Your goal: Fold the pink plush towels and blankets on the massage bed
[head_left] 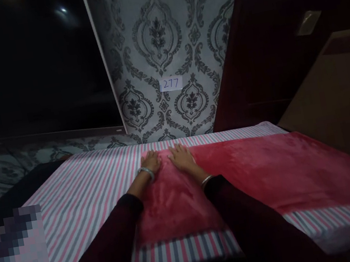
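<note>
Left hand (pixel 150 160) and right hand (pixel 182 156) both flat, palms down, fingers spread, holding nothing, pressed side by side on the far left corner of the red blanket (pixel 269 173); thumbs nearly touching, can't tell if they do. A bangle (pixel 145 172) on the left wrist, another on the right; dark maroon sleeves run down out of the picture. Blanket lies spread over the striped sheet (pixel 82 200) on the bed, stripes exposed at left, along the far edge and near edge; right end of the blanket fades into shadow. Behind: patterned wall (pixel 158 31) with a small label (pixel 171 83) reading 277. Upper left is a black panel, contents unreadable. Lower left corner is pixelated. Right side dark, brown furniture barely resolved.
</note>
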A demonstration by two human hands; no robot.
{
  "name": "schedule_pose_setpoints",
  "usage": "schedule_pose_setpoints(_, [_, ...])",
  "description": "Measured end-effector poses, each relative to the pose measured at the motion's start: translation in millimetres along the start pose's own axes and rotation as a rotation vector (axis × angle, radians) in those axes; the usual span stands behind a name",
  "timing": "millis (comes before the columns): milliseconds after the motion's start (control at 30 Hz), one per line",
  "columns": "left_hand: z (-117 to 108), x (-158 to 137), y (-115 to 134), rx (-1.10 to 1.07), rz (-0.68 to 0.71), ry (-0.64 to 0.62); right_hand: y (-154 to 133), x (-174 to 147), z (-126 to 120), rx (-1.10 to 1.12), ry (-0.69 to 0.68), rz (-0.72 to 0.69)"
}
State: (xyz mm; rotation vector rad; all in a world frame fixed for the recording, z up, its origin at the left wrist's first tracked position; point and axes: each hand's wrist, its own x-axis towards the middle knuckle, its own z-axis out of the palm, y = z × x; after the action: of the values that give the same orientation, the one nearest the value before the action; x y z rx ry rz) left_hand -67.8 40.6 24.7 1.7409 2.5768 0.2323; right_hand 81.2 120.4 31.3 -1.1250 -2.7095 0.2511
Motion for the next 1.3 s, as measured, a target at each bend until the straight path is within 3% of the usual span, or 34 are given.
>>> schedule_pose_setpoints(133, [25,10,-3,0.042,-0.026,-0.027,19,5,32,-0.031,0.007,0.003])
schedule_pose_setpoints(267, [38,10,-8,0.065,-0.024,-0.022,28,6,45,-0.007,0.012,0.013])
schedule_pose_setpoints(500, [33,15,-7,0.014,-0.012,-0.093,28,7,37,0.011,-0.046,0.03])
schedule_pose_setpoints(667, [13,13,-9,-0.004,0.019,-0.218,35,-6,17,0.015,-0.153,0.043])
schedule_pose_setpoints(733, [4,-1,-9,0.002,0.019,-0.22,35,-21,8,0.01,-0.178,0.082])
schedule_pose_setpoints(833, [-1,-46,-1,0.019,0.061,-0.15,29,-59,1,-0.02,-0.136,0.085])
schedule_pose_setpoints(967, [14,-120,16,0.036,0.193,-0.06,11,-118,14,-0.034,-0.059,-0.11])
schedule_pose_setpoints(1033, [24,-144,23,0.062,0.213,-0.046,6,-138,23,-0.039,-0.064,-0.158])
schedule_pose_setpoints(1167, [35,-153,27,0.087,0.193,-0.025,12,-151,31,-0.064,-0.069,-0.165])
schedule_pose_setpoints(1300, [34,-148,26,0.088,0.185,-0.039,33,-156,23,-0.071,-0.101,-0.077])
